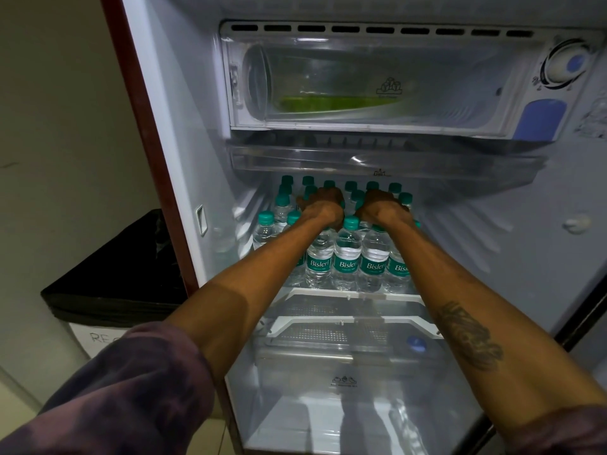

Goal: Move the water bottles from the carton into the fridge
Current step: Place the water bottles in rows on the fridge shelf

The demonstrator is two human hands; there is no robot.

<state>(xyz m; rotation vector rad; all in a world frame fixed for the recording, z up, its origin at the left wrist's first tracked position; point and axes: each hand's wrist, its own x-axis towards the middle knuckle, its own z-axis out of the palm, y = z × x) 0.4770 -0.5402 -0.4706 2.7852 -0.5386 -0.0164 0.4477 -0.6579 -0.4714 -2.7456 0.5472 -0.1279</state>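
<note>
Several small water bottles (pixel 347 257) with green caps and teal labels stand in rows on the upper shelf (pixel 354 292) of the open fridge. Both my arms reach into the middle of them. My left hand (pixel 321 206) is curled down over the neck of a bottle in the middle rows. Just to its right, my right hand (pixel 383 207) is curled the same way over another bottle's top. The backs of my hands hide the fingers and the gripped bottle tops. The carton is out of view.
Above the shelf are a clear tray (pixel 377 160) and the freezer box (pixel 377 80). Below it are a lower wire shelf (pixel 348 330) and a crisper cover (pixel 345 382). A bin lined with a black bag (pixel 115 277) stands left of the fridge.
</note>
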